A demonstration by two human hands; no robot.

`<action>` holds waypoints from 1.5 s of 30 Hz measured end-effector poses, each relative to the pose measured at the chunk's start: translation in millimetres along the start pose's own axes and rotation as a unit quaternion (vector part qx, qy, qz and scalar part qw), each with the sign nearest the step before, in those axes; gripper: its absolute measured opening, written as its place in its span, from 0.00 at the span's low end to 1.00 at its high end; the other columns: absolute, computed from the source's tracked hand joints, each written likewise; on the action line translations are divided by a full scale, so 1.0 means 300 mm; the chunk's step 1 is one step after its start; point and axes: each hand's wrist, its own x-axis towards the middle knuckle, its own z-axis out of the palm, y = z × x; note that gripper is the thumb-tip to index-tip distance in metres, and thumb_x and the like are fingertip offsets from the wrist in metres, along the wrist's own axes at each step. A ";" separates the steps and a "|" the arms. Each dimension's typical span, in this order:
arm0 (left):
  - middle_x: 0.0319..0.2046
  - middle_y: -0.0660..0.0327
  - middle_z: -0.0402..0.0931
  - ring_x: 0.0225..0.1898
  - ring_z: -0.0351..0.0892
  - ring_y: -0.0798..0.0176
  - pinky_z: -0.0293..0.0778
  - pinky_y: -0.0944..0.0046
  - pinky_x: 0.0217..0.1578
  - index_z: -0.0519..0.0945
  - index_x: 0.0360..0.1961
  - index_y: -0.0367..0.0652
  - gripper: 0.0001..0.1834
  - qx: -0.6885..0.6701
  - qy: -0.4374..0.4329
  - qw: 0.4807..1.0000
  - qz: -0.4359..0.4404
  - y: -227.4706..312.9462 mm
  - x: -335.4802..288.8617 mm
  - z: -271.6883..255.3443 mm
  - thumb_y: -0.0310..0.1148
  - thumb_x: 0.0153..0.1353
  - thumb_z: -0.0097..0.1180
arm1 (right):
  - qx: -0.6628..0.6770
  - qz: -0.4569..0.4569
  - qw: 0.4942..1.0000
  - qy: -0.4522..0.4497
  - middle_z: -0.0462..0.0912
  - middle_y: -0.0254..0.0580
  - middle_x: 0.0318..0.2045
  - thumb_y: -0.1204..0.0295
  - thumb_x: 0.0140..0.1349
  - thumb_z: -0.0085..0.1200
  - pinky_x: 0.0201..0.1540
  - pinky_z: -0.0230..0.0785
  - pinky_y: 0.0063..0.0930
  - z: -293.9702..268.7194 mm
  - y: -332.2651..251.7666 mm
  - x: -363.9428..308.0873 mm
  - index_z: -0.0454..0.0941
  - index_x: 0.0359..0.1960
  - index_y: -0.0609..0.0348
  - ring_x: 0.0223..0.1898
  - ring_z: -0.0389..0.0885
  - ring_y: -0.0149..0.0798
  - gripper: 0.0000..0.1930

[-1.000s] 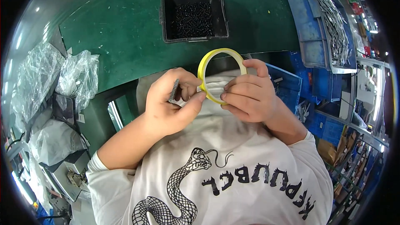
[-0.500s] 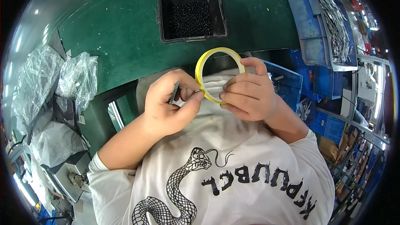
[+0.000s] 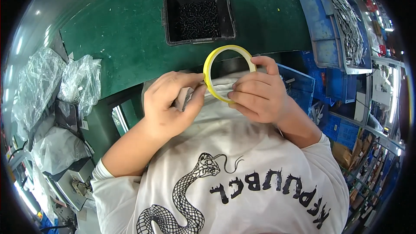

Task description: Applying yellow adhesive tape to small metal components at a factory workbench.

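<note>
A narrow roll of yellow tape (image 3: 208, 87) with a pale inner core is held up in front of my shirt, tilted so that I see through its ring. My right hand (image 3: 261, 94) grips its right side, with the fingers curled through the ring and around the rim. At the left edge of the roll, my left hand (image 3: 167, 103) has its forefinger and thumb closed in on the tape. Whether a loose tape end sits between those fingertips is too small to tell. A greyish patch shows in the gap of the left hand; I cannot make out what it is.
On the green table (image 3: 130, 30) stands a black bin (image 3: 166, 22) of small dark parts. Clear plastic bags (image 3: 80, 82) lie at the left. Blue crates (image 3: 326, 45) at the right hold long thin metal pieces (image 3: 346, 24). Another blue crate (image 3: 303, 82) sits below the table edge.
The roll has risen slightly. My left hand has moved a little left and up, its forefinger straighter along the roll's edge. The right hand keeps its grip.
</note>
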 end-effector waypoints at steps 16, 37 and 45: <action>0.29 0.58 0.83 0.26 0.80 0.54 0.75 0.61 0.27 0.81 0.33 0.42 0.16 0.079 -0.040 0.990 0.108 -0.049 0.026 -0.007 0.21 0.40 0.70 | -0.049 -0.030 0.998 -0.022 0.81 0.26 0.31 0.69 0.48 0.71 0.57 0.63 0.51 0.001 0.011 0.003 0.83 0.33 0.51 0.35 0.82 0.29 0.11; 0.29 0.65 0.76 0.26 0.68 0.78 0.62 0.76 0.26 0.77 0.37 0.36 0.11 -0.057 -0.043 0.997 -0.031 -0.047 -0.002 0.008 0.16 0.53 0.61 | 0.006 0.001 1.000 -0.018 0.82 0.28 0.33 0.70 0.48 0.70 0.57 0.63 0.53 0.016 0.018 -0.008 0.83 0.38 0.52 0.35 0.82 0.33 0.14; 0.29 0.64 0.76 0.24 0.67 0.76 0.62 0.75 0.25 0.77 0.35 0.37 0.09 -0.069 -0.070 0.995 -0.033 -0.043 0.000 -0.002 0.17 0.53 0.61 | 0.033 0.001 0.999 -0.023 0.81 0.28 0.32 0.71 0.49 0.70 0.57 0.61 0.54 0.014 0.015 -0.007 0.83 0.39 0.52 0.34 0.82 0.33 0.14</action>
